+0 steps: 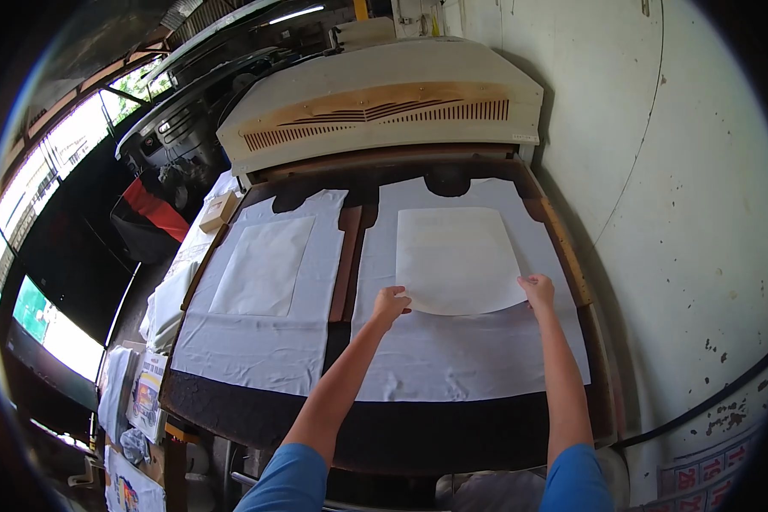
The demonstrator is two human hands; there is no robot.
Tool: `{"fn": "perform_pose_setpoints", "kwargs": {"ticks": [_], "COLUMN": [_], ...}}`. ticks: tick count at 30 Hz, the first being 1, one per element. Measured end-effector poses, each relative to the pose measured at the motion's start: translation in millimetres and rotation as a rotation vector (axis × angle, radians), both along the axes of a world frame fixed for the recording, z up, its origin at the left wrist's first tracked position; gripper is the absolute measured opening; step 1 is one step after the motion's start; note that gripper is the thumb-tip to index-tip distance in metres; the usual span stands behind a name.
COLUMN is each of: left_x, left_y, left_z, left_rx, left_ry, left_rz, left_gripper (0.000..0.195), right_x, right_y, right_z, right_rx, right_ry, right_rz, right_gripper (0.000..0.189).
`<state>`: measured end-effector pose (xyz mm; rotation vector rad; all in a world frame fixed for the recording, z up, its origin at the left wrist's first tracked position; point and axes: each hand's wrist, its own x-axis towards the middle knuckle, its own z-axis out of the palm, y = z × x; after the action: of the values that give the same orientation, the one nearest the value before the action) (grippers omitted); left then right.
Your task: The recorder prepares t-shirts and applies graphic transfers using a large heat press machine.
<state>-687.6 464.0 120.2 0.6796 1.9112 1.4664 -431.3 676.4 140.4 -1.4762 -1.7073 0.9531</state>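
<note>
My left hand (392, 306) pinches the near left corner of a white paper sheet (457, 256). At the near right corner of the same sheet, my right hand (538, 291) grips the edge between thumb and fingers. The sheet's near edge bows, and it lies over a pale fabric shirt panel (461, 358) with a neck cutout at the far end. To the left, a second shirt panel (249, 345) is spread flat with another white sheet (265, 265) on it. Both panels rest on the dark bed (461, 429) of a heat press.
A vented beige press housing (384, 96) spans the bed's far end. Close on the right stands a white wall (672, 160). Along the left are a small box (218, 211), folded white cloth (169, 307) and printed fabric pieces (146, 397).
</note>
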Motion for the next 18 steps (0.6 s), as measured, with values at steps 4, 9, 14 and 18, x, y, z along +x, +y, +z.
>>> {"fn": "perform_pose_setpoints", "kwargs": {"ticks": [4,9,14,18], "left_x": [-3,2,-9,-10], "left_y": [-2,12,16,12], "left_z": [-8,3,1,-2], "left_rx": [-0.037,-0.054,0.007,-0.024], "left_ry": [0.087,0.121,0.121,0.247], "left_rz": [-0.022,-0.059,-0.025,0.008], "left_gripper": [0.05,0.051,0.052,0.049], "right_x": [10,11,-1,4], "right_y": [4,14,10,12], "right_z": [-9,-15,-12,-14], "right_rx": [-0.019,0.198,0.375,0.398], "right_ry": [0.013,0.019,-0.064,-0.072], "right_rz": [0.156,0.1,0.054,0.028], "right_gripper": [0.03,0.025,0.018,0.014]}}
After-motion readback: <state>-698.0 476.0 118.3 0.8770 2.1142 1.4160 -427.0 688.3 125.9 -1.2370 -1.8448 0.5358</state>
